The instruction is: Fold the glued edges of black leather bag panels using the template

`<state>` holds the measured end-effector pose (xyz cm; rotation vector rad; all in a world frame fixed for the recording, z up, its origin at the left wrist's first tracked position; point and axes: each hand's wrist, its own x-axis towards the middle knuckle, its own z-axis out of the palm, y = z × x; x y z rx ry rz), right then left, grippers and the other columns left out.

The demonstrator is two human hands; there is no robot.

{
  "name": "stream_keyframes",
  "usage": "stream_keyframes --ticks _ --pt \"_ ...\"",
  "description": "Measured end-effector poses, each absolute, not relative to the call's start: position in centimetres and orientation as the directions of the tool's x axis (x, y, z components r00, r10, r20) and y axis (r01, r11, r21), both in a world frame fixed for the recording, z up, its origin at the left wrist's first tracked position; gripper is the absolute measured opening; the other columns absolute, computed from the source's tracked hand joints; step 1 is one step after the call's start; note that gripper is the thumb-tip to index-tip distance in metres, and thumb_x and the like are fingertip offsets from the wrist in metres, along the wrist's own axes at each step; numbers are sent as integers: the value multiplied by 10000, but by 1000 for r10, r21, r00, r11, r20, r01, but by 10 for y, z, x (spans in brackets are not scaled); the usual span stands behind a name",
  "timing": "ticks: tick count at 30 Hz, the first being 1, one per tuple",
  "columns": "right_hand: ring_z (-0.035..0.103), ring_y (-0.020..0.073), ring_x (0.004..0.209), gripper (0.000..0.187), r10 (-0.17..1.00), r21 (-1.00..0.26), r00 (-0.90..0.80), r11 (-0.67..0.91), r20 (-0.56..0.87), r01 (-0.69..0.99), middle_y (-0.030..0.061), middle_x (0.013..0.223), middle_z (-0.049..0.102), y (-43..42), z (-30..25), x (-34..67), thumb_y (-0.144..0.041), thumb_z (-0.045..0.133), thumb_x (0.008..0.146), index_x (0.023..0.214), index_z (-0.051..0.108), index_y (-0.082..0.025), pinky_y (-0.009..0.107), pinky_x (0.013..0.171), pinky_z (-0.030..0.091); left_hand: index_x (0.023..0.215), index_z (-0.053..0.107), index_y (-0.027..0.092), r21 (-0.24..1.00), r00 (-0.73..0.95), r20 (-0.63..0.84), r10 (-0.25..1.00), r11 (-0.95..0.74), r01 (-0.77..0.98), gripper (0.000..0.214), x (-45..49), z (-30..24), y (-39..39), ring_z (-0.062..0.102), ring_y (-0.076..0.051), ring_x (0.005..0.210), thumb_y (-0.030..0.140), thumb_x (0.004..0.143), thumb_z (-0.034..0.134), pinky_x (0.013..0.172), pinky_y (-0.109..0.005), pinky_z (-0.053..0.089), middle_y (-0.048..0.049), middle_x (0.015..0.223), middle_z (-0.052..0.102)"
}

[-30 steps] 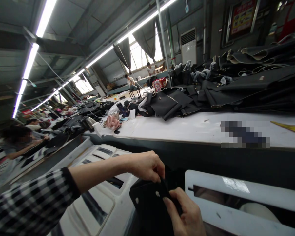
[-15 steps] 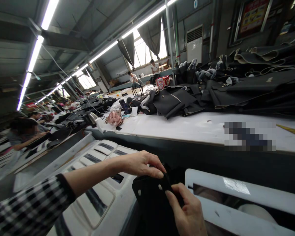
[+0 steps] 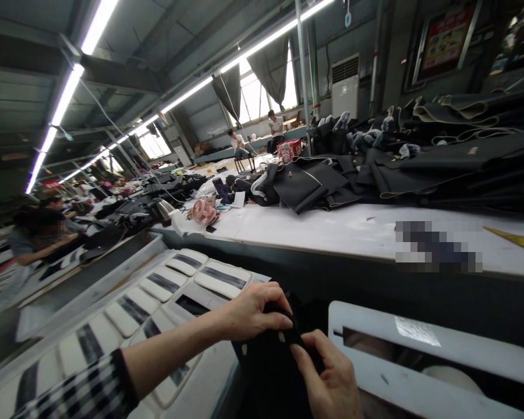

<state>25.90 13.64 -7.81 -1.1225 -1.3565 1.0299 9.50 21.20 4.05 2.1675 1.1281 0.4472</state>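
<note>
A dark black bag piece [image 3: 271, 372] with two small pale marks near its top hangs low in the middle of the head view. My left hand [image 3: 255, 311] comes over from the left and pinches its upper edge between thumb and bent fingers. On the piece's right edge, my right hand [image 3: 332, 372] is closed, thumb in front and fingers behind. The two hands are close together but apart. Darkness hides the piece's lower part and its exact outline.
White panels with dark stripes [image 3: 157, 285] lie in rows on the left table. A white slotted board [image 3: 375, 317] is at the right. Beyond, a long white table [image 3: 288, 233] bears a pink fan [image 3: 203, 212] and heaped black bag parts [image 3: 445, 166]. People sit farther back.
My left hand has shifted slightly down, its fingers curling more over the piece's upper edge. My right hand has moved a little left, still gripping. The view has turned slightly.
</note>
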Motion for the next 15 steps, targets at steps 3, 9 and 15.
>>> stream_keyframes --ticks 3,9,15 --pt "487 135 612 249 985 -982 -3 174 174 73 -11 671 536 136 -77 257 -389 537 895 742 580 -197 239 519 316 775 658 160 659 555 -4 832 -416 627 92 98 37 206 562 -127 754 222 781 726 705 -231 409 12 777 605" --pt "508 136 641 123 989 -978 -64 141 132 152 -14 685 534 135 -71 255 -274 568 830 737 550 -195 237 586 356 828 568 195 496 544 79 835 -507 705 109 91 26 187 566 -151 789 241 916 524 709 -252 428 -4 816 578" --pt "621 270 1030 440 984 -970 -177 76 34 233 51 1106 670 96 -156 300 -309 772 658 1085 674 -277 308 896 460 923 573 240 389 541 263 799 -601 698 87 61 17 168 633 -148 793 318 927 534 707 -196 496 -3 861 627"
